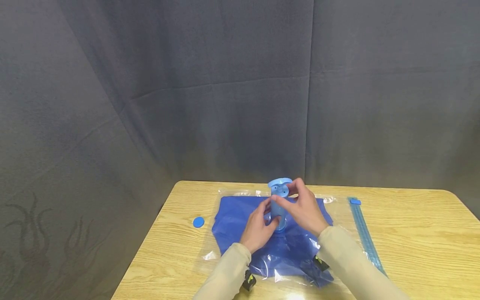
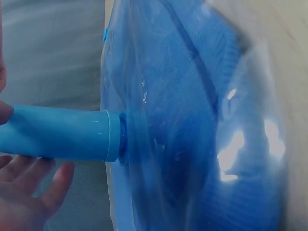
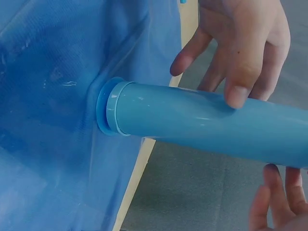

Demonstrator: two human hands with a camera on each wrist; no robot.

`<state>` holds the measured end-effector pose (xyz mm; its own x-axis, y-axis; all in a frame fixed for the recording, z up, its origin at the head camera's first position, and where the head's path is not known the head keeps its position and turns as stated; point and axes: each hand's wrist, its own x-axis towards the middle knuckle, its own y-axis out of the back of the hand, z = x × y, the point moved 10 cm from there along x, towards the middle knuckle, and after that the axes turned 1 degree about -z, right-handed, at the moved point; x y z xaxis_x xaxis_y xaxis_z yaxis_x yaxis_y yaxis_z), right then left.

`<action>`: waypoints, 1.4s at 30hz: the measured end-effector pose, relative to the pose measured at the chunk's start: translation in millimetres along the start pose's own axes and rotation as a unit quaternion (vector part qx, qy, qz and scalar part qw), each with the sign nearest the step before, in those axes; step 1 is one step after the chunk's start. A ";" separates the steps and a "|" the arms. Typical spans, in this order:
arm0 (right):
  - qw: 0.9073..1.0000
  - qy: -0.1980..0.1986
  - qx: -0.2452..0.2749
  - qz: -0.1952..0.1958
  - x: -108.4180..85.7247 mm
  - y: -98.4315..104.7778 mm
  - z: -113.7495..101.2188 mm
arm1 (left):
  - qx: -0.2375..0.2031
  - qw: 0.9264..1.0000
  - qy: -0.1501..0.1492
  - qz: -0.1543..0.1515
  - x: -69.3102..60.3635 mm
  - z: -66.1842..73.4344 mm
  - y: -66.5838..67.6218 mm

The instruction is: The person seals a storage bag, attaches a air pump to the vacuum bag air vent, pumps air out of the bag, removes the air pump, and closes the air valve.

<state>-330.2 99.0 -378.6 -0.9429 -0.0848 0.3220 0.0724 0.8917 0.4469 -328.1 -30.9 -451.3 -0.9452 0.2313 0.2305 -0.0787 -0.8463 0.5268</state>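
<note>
A light blue hand pump [image 1: 278, 208] stands upright on the valve of a clear plastic bag with blue cloth [image 1: 232, 216] inside. My left hand [image 1: 258, 228] grips the pump's barrel from the left, thumb in front. Higher up, my right hand [image 1: 305, 208] holds the barrel near its top, just below the handle [image 1: 280, 182]. In the right wrist view the barrel [image 3: 192, 118] meets the round valve rim [image 3: 103, 106] on the bag. The left wrist view shows the barrel's base [image 2: 114, 136] against the bag's film.
A round blue cap [image 1: 198, 222] lies on the wooden table [image 1: 161, 250] left of the bag. Along the bag's right side runs a blue zip strip [image 1: 365, 235] with a slider [image 1: 355, 201] at its far end. A grey curtain [image 1: 225, 125] hangs behind the table.
</note>
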 end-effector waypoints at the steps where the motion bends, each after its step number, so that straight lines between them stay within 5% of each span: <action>1: 1.000 -0.005 -0.003 0.000 -0.2 0.1 0.0 | 0.002 1.000 -0.001 0.000 0.4 0.2 -0.2; 9: 0.999 -0.029 -0.022 0.000 0.2 0.6 1.2 | 0.014 1.000 -0.018 0.011 1.0 6.6 2.3; 25: 0.999 -0.034 -0.018 0.001 -1.1 -1.8 4.1 | 0.065 0.990 -0.018 0.124 -0.6 19.2 12.1; 36: 0.999 -0.028 -0.026 -0.005 -1.2 -0.3 4.8 | 0.077 0.991 -0.016 0.104 -0.6 17.3 8.5; 42: 1.000 -0.007 -0.016 0.005 -1.2 1.2 4.6 | 0.147 0.982 -0.073 0.092 -3.4 24.9 4.5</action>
<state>-330.4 102.3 -382.3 -0.9465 -0.0693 0.3153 0.0921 0.8782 0.4693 -317.3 -23.6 -429.3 -0.8780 0.1720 0.4467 0.2041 -0.7096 0.6744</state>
